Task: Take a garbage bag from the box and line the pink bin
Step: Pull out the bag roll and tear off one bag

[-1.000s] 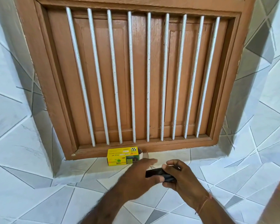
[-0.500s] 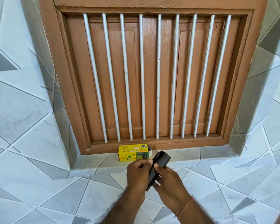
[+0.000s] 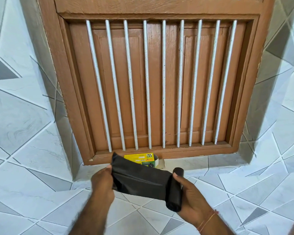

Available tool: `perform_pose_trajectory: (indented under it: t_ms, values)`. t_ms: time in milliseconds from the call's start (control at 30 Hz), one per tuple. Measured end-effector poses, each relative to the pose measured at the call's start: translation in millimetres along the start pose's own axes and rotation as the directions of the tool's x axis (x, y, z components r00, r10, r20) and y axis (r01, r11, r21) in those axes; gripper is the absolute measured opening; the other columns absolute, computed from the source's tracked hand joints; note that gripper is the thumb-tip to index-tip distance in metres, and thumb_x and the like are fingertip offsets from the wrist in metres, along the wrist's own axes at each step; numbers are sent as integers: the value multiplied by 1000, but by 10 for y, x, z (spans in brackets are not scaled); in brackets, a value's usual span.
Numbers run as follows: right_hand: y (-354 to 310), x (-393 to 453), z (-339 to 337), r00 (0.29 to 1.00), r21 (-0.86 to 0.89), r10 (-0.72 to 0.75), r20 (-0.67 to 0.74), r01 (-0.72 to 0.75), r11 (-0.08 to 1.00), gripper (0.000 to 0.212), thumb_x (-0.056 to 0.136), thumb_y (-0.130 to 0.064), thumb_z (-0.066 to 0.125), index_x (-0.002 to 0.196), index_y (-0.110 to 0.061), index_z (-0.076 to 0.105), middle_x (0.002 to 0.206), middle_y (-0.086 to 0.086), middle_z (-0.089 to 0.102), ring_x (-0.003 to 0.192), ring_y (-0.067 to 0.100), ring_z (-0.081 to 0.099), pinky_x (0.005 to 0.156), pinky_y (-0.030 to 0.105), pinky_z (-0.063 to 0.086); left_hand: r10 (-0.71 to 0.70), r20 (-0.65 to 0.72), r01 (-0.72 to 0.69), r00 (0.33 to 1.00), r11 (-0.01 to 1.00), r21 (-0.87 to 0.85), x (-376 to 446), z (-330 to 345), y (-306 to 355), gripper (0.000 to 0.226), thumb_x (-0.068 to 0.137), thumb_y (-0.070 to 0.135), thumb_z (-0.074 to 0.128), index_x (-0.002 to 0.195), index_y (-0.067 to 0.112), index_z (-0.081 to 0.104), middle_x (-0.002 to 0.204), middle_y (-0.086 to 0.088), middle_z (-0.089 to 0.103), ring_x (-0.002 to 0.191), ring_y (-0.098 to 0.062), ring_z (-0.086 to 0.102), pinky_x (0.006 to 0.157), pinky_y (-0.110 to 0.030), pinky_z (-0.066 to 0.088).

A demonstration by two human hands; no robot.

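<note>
A black garbage bag roll (image 3: 175, 190) is partly unrolled in front of me. My right hand (image 3: 192, 195) grips the rolled part, held upright. My left hand (image 3: 103, 181) pinches the free end of the black sheet (image 3: 139, 180), which stretches between both hands. Behind the sheet, the yellow garbage bag box (image 3: 141, 157) lies on the tiled sill with its right flap open; its lower part is hidden by the bag. The pink bin is not in view.
A brown wooden window frame (image 3: 159, 151) with white vertical bars (image 3: 163, 82) fills the wall ahead. The tiled sill (image 3: 202, 162) runs below it. Grey and white patterned tiles (image 3: 32, 167) cover the wall around and beneath my hands.
The roll was held compact between both hands. Now my hands have moved apart, the left pulling leftward, and a length of black bag is unrolled between them. The view has moved closer.
</note>
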State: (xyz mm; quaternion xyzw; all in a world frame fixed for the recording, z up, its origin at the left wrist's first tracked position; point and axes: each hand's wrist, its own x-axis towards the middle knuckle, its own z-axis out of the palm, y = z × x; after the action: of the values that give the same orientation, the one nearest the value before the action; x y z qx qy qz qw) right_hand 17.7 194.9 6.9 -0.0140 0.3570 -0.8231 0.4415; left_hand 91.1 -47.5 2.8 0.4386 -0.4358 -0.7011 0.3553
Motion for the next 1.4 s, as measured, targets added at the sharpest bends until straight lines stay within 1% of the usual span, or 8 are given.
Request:
perform_pose_trajectory:
  t_ms: [167, 300, 367, 500, 667, 967, 1167, 1400]
  values:
    - [-129, -49, -91, 997, -179, -32, -69, 19, 984, 42, 74, -10, 71, 113, 3, 66, 109, 24, 71, 94, 37, 68, 84, 46, 56, 289, -197, -121, 937, 796, 593, -92, -332, 284, 28, 93, 17, 53, 114, 1, 61, 120, -24, 63, 111, -46, 56, 92, -52, 47]
    - [-192, -85, 37, 997, -379, -70, 8, 68, 923, 38, 71, -5, 73, 108, 2, 67, 105, 24, 72, 88, 34, 71, 78, 41, 57, 904, 265, -643, 335, 14, 766, -762, -88, 467, 25, 86, 14, 54, 110, 12, 61, 107, -12, 66, 101, -33, 58, 85, -47, 46]
    - [-214, -103, 132, 995, -419, -53, 88, 85, 904, 41, 70, -3, 75, 110, 1, 66, 111, 24, 70, 98, 36, 69, 85, 43, 56, 673, 591, -870, 445, 166, 465, -867, 183, 398, 31, 93, 33, 44, 115, 22, 63, 115, 3, 65, 111, -17, 56, 99, -39, 42]
    - [-296, -128, 195, 973, -424, 1, 232, 101, 900, 49, 74, -6, 73, 120, 1, 60, 125, 30, 60, 114, 43, 58, 103, 54, 43, 28, 846, -670, 533, 625, 401, -879, 492, 101, 70, 82, 74, 42, 99, 12, 68, 105, 2, 71, 96, -8, 61, 99, -43, 49]
    - [-436, -170, 23, 993, -382, 14, 117, 32, 924, 60, 66, -15, 79, 121, 0, 62, 128, 29, 59, 121, 45, 55, 105, 59, 40, -25, 835, -422, 550, 854, 304, -735, 322, 17, 32, 86, 39, 66, 64, 16, 68, 66, 1, 66, 63, -10, 57, 59, -25, 44]
    - [-532, -216, -135, 999, -360, 37, -17, -40, 932, 61, 65, -20, 81, 121, -1, 64, 128, 24, 62, 120, 40, 57, 105, 53, 42, 28, 861, -745, 508, 515, 423, -121, -43, 572, 35, 82, 33, 71, 51, 22, 58, 53, 10, 47, 56, -4, 42, 55, -23, 32]
    - [-549, -166, -57, 994, -507, -23, 104, 73, 859, 49, 67, -10, 77, 114, 0, 66, 118, 28, 65, 102, 39, 64, 99, 50, 47, 51, 812, -810, 581, -65, 583, -51, -60, 657, 30, 73, 58, 58, 64, 30, 60, 80, 10, 67, 80, -11, 64, 78, -35, 52]
    - [-523, -176, 238, 963, -589, 50, 264, 120, 799, 44, 79, -3, 66, 121, 5, 58, 113, 26, 62, 104, 37, 60, 100, 47, 46, -173, 931, -522, 321, 788, 327, -797, 506, 166, 43, 77, 44, 72, 100, 8, 70, 104, -8, 73, 101, -16, 65, 91, -33, 49]
